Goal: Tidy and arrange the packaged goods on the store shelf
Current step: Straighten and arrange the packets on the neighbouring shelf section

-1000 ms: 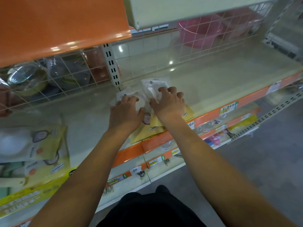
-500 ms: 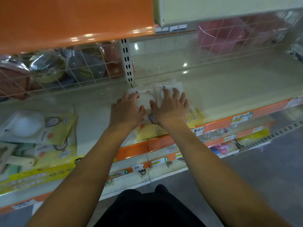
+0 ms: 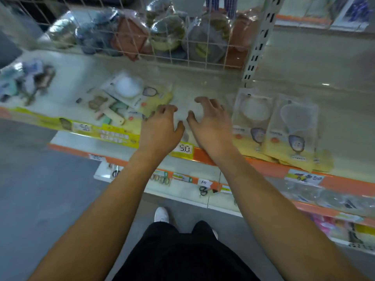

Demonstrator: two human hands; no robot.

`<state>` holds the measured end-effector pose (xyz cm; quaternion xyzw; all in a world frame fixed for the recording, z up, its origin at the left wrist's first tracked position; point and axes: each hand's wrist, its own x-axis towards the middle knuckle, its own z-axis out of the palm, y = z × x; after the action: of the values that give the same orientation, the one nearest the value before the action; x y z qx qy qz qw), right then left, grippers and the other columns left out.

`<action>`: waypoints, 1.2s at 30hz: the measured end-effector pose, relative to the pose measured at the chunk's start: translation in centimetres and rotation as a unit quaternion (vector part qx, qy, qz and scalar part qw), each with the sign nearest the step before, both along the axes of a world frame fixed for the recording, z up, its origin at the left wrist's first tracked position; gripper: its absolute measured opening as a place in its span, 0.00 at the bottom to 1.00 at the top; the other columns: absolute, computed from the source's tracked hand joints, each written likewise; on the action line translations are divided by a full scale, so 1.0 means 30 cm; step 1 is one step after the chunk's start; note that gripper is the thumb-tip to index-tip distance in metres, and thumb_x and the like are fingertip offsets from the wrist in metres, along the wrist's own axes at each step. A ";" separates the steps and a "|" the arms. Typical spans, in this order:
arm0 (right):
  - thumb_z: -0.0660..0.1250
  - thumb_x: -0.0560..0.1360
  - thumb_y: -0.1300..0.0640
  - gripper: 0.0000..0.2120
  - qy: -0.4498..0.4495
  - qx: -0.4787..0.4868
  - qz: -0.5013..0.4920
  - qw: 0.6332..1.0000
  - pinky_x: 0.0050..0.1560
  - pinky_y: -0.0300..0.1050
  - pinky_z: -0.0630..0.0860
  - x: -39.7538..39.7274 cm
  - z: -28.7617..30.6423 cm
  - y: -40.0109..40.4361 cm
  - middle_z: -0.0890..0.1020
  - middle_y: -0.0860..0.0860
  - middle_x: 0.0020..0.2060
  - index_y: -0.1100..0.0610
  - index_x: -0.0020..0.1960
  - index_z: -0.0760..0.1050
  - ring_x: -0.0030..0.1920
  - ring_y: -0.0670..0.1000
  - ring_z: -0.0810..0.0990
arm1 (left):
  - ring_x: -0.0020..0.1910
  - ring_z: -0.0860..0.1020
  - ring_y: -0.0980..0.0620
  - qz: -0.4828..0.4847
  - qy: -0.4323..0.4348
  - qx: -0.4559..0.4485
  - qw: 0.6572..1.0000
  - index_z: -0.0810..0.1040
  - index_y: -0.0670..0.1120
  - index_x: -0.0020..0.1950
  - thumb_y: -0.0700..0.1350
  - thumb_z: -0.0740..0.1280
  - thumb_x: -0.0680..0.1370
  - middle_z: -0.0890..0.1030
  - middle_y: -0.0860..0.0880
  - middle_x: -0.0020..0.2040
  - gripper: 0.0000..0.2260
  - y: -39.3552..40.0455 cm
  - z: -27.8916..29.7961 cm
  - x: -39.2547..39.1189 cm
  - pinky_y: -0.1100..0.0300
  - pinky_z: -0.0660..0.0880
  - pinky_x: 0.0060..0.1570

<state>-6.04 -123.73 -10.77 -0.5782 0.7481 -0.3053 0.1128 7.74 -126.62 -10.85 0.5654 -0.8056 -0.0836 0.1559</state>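
I see both hands empty, fingers loosely curled: left hand [image 3: 160, 126] touching jumbled packets [image 3: 125, 98], right hand [image 3: 209, 120] beside two flat packets [image 3: 276, 122].

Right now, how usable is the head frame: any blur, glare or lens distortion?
Head view: motion blur smears the whole frame, so labels on the left pile of packets are unreadable; glare spots sit on the glossy shelf; wide-angle bending curves the shelf edge; the two packets on the right are sharper, and both hands stay recognisable.
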 end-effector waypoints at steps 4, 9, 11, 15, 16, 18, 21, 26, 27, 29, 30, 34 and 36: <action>0.64 0.76 0.46 0.20 0.013 0.001 0.032 0.999 0.57 0.50 0.71 0.104 -0.009 -0.052 0.77 0.52 0.61 0.50 0.66 0.73 0.61 0.58 0.73 | 0.56 0.77 0.37 0.030 0.001 -0.002 1.000 0.73 0.45 0.64 0.51 0.64 0.76 0.76 0.42 0.60 0.19 -0.024 0.003 0.109 0.44 0.74 0.51; 0.64 0.76 0.45 0.21 0.026 0.013 0.035 0.999 0.58 0.51 0.71 0.195 0.008 -0.139 0.76 0.52 0.62 0.49 0.67 0.71 0.63 0.57 0.72 | 0.55 0.76 0.37 0.052 0.015 -0.006 0.999 0.73 0.46 0.64 0.51 0.64 0.76 0.76 0.42 0.59 0.18 -0.098 0.004 0.222 0.45 0.73 0.48; 0.64 0.76 0.45 0.21 0.019 0.021 0.018 0.999 0.59 0.51 0.71 0.231 0.019 -0.188 0.75 0.51 0.63 0.49 0.68 0.71 0.63 0.56 0.71 | 0.55 0.76 0.37 0.042 0.026 -0.002 0.999 0.73 0.46 0.64 0.51 0.63 0.76 0.76 0.43 0.59 0.17 -0.141 0.003 0.269 0.45 0.74 0.50; 0.65 0.75 0.45 0.21 0.012 0.023 -0.010 1.000 0.58 0.49 0.70 0.345 0.019 -0.276 0.74 0.51 0.63 0.48 0.67 0.71 0.63 0.56 0.71 | 0.54 0.77 0.37 0.026 0.048 -0.001 0.998 0.73 0.46 0.65 0.50 0.64 0.76 0.75 0.43 0.61 0.18 -0.255 0.004 0.392 0.46 0.74 0.51; 0.65 0.75 0.45 0.21 0.015 0.022 -0.011 1.000 0.57 0.49 0.70 0.379 0.017 -0.298 0.75 0.51 0.62 0.48 0.66 0.71 0.62 0.56 0.71 | 0.54 0.77 0.37 0.023 0.055 -0.003 0.998 0.73 0.46 0.65 0.50 0.64 0.76 0.75 0.43 0.61 0.18 -0.285 0.004 0.424 0.47 0.74 0.50; 0.65 0.75 0.45 0.20 0.021 0.019 -0.016 0.999 0.57 0.49 0.71 0.441 0.009 -0.348 0.75 0.50 0.61 0.48 0.65 0.72 0.62 0.56 0.72 | 0.55 0.77 0.38 0.014 0.060 -0.009 0.998 0.73 0.46 0.64 0.50 0.64 0.76 0.75 0.43 0.61 0.18 -0.342 -0.002 0.483 0.47 0.72 0.51; 0.65 0.75 0.45 0.20 0.025 0.015 -0.030 0.999 0.59 0.51 0.72 0.520 -0.002 -0.421 0.76 0.51 0.61 0.49 0.66 0.72 0.61 0.57 0.73 | 0.57 0.76 0.39 0.000 0.062 -0.012 0.998 0.73 0.47 0.64 0.51 0.62 0.75 0.75 0.44 0.61 0.19 -0.410 -0.010 0.564 0.46 0.72 0.53; 0.65 0.76 0.46 0.21 0.053 0.048 -0.046 0.996 0.60 0.51 0.70 0.627 -0.027 -0.486 0.74 0.53 0.64 0.49 0.67 0.71 0.64 0.58 0.71 | 0.58 0.75 0.40 -0.006 0.047 0.006 0.999 0.71 0.48 0.65 0.51 0.63 0.76 0.75 0.45 0.60 0.19 -0.487 -0.020 0.675 0.45 0.70 0.55; 0.64 0.76 0.46 0.21 0.059 0.056 -0.049 0.995 0.61 0.52 0.69 0.638 -0.032 -0.493 0.74 0.53 0.64 0.49 0.67 0.71 0.64 0.59 0.70 | 0.57 0.75 0.40 -0.007 0.051 0.009 0.999 0.72 0.48 0.65 0.50 0.64 0.76 0.75 0.45 0.60 0.19 -0.498 -0.021 0.685 0.45 0.70 0.55; 0.64 0.76 0.46 0.22 0.073 0.072 -0.049 0.994 0.63 0.52 0.68 0.652 -0.046 -0.503 0.73 0.53 0.65 0.49 0.68 0.71 0.64 0.60 0.70 | 0.56 0.75 0.39 -0.007 0.062 0.018 0.998 0.72 0.48 0.65 0.50 0.64 0.75 0.75 0.45 0.60 0.19 -0.517 -0.023 0.696 0.46 0.70 0.55; 0.64 0.76 0.46 0.22 0.077 0.078 -0.046 0.993 0.64 0.53 0.68 0.655 -0.053 -0.507 0.72 0.53 0.65 0.49 0.68 0.70 0.65 0.60 0.69 | 0.56 0.75 0.39 -0.006 0.067 0.022 0.997 0.72 0.48 0.65 0.50 0.64 0.75 0.75 0.45 0.59 0.18 -0.523 -0.024 0.699 0.46 0.69 0.55; 0.66 0.75 0.45 0.24 0.089 0.078 -0.015 0.993 0.66 0.54 0.68 0.643 -0.063 -0.533 0.70 0.52 0.67 0.48 0.69 0.69 0.68 0.58 0.67 | 0.55 0.75 0.39 0.005 0.078 0.028 0.997 0.72 0.47 0.64 0.51 0.64 0.76 0.75 0.44 0.59 0.18 -0.531 -0.033 0.705 0.47 0.69 0.54; 0.66 0.75 0.45 0.25 0.103 0.072 0.009 0.992 0.67 0.54 0.67 0.619 -0.059 -0.554 0.68 0.51 0.69 0.48 0.70 0.69 0.70 0.57 0.65 | 0.55 0.75 0.39 0.010 0.077 0.025 0.997 0.73 0.47 0.64 0.51 0.64 0.76 0.76 0.44 0.59 0.18 -0.526 -0.036 0.707 0.47 0.70 0.53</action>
<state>12.52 -140.34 -12.55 -0.6039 0.7703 -0.1886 0.0796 28.95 -142.39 -11.93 0.5690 -0.7832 -0.1454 0.2043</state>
